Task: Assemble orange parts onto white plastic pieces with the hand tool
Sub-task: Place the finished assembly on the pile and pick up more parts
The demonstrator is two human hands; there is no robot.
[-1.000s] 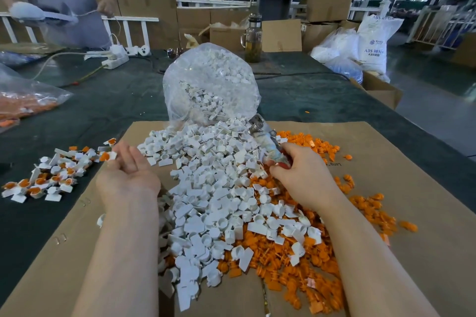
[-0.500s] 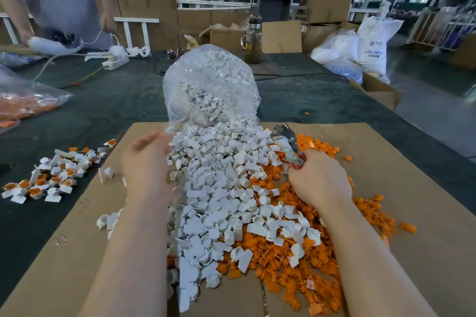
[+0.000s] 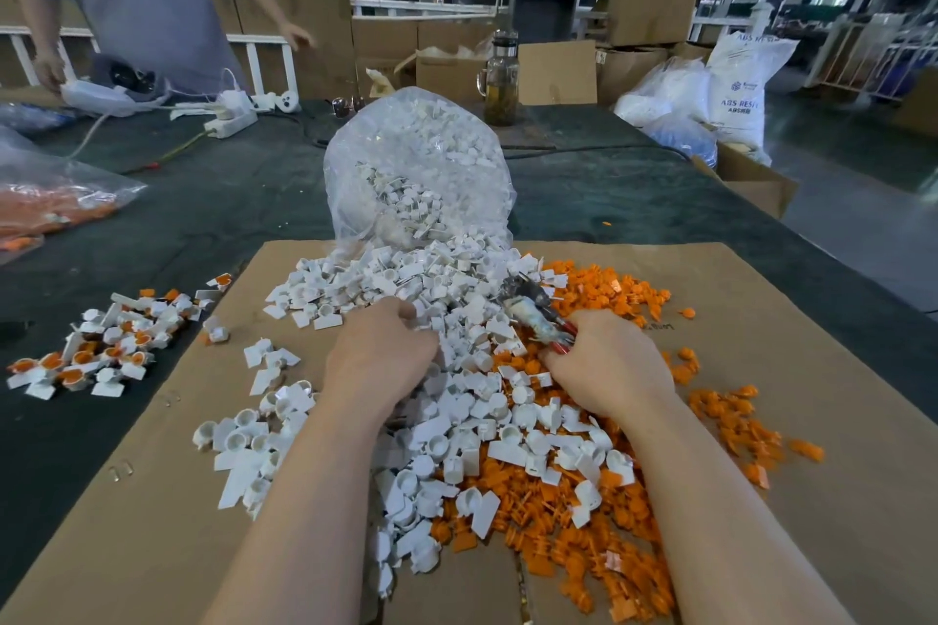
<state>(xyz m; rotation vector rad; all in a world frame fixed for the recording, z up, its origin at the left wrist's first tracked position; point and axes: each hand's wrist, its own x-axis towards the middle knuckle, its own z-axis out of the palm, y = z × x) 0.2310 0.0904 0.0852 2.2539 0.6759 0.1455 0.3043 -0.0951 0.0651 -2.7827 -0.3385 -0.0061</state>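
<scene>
1. Left hand (image 3: 378, 360) is digging palm-down into the white plastic pieces (image 3: 406, 299) heaped on the cardboard sheet (image 3: 761, 371); grip curled into the heap, can't tell whether pinching one.
2. Right hand (image 3: 611, 365) is gripping the hand tool (image 3: 533, 312), tip pointing away over the heap.
3. Orange parts (image 3: 583, 513) are lying right of the white heap, touching it.
4. Assembled pieces (image 3: 101, 345) are sitting on the desk (image 3: 203, 208), left.

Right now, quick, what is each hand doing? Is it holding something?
Left hand: fingers curled down into the white pieces; whether it grips one cannot be told.
Right hand: closed, holding the hand tool.
</scene>
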